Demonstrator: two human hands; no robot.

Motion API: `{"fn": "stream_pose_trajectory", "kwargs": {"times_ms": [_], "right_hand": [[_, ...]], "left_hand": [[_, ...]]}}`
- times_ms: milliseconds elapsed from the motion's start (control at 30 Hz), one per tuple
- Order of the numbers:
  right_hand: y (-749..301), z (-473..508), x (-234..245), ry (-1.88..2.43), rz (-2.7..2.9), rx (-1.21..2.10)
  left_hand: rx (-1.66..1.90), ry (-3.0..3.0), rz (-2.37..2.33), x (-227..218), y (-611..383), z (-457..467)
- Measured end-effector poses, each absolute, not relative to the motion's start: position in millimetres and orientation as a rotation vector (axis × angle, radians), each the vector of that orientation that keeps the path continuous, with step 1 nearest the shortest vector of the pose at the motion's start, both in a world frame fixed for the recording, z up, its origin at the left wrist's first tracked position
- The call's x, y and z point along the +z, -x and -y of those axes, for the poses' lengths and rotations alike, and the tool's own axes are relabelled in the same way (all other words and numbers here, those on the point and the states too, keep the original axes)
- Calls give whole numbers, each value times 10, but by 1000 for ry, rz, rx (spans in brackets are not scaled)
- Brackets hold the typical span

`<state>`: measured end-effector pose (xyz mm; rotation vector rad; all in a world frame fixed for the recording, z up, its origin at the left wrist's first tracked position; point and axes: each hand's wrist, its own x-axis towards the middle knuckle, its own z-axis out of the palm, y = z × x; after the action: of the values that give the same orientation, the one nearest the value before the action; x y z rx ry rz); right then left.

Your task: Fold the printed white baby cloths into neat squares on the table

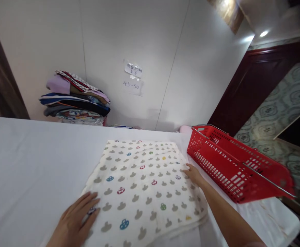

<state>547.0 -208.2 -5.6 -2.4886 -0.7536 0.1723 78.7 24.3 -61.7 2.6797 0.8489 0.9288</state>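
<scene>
A white cloth (pixel 144 187) printed with grey and coloured mushrooms lies spread flat, seemingly in layers, on the white-covered table (pixel 31 164). My left hand (pixel 75 216) rests on the cloth's near left edge, fingers stretched out and somewhat apart. On the right edge, farther back, my right hand (pixel 193 174) touches the fabric with its fingers extended. Neither hand grips anything that I can see. The thumb side of the right hand points toward the far edge.
A red plastic basket (pixel 216 164) with metal handles stands at the table's right, close to my right forearm. Folded clothes (pixel 75 99) are stacked beyond the far edge at the left. Paper labels (pixel 133 77) are fixed to the pale wall behind.
</scene>
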Motion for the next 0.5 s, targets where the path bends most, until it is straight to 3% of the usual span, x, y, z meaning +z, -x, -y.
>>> {"fn": "stream_pose_trajectory", "kwargs": {"times_ms": [200,500], "right_hand": [[-5425,2279,-12,2673,688,23],[-5447,2283,31,2860,691,-10]], "left_hand": [[984,-2455,-898,-434,-775,-122],[878,-2240,-1032,-510,-655,-58]]}}
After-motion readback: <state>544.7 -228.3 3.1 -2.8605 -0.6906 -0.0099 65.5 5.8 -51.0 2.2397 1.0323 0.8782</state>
